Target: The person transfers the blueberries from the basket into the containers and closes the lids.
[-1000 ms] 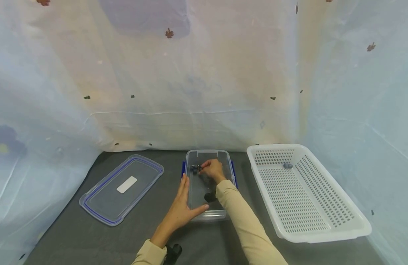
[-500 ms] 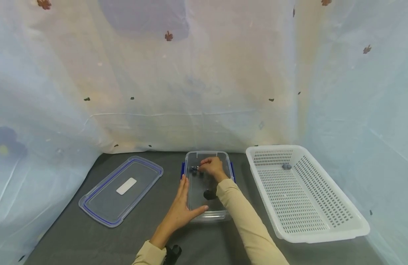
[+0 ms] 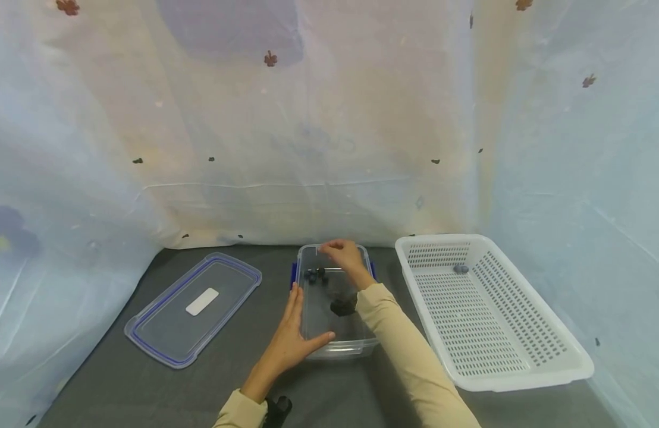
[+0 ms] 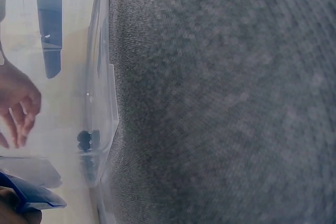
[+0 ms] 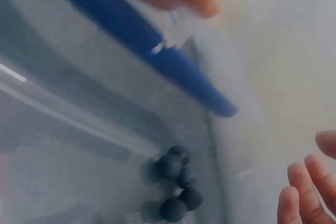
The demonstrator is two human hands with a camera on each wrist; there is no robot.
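Note:
A clear plastic box with blue side latches stands in the middle of the dark table. My left hand rests along its left side, fingers straight and thumb reaching over the near rim. My right hand hovers over the far end of the box, fingers loosely bent, and nothing shows in them. Through the box wall in the left wrist view, the right hand hangs with its fingers apart. Several small dark round balls cluster inside, in the far left corner. A blue latch crosses the right wrist view.
A clear lid with a blue seal and white label lies on the left. To the right stands a white perforated basket holding small grey-blue round things. A pale floral curtain closes off the back and sides.
My right hand has moved from the balls up toward the box's far rim, leaving the balls in view in the corner. The left hand keeps its place at the box.

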